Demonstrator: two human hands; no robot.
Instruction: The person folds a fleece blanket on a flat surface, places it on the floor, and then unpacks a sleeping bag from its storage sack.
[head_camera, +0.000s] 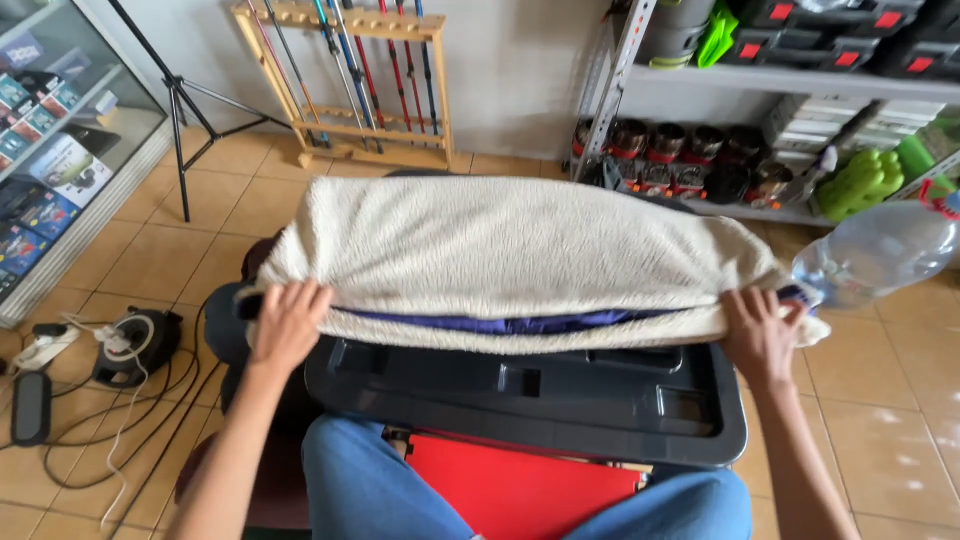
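A cream fleece blanket (510, 250) with a purple lining along its near edge lies folded across a dark grey plastic lid (560, 390). My left hand (288, 322) rests flat on the blanket's near left corner, fingers spread. My right hand (760, 330) presses on the near right corner, fingers curled over the edge. The lid sits on a red box (520, 490) between my knees in blue jeans.
A clear plastic bottle (880, 250) lies at the right. Metal shelving (780, 90) with tins and cases stands behind. A wooden rack of rods (350, 80) leans at the back wall. A cable reel (135, 345) and cords lie on the tiled floor at the left, near a glass cabinet (60, 140).
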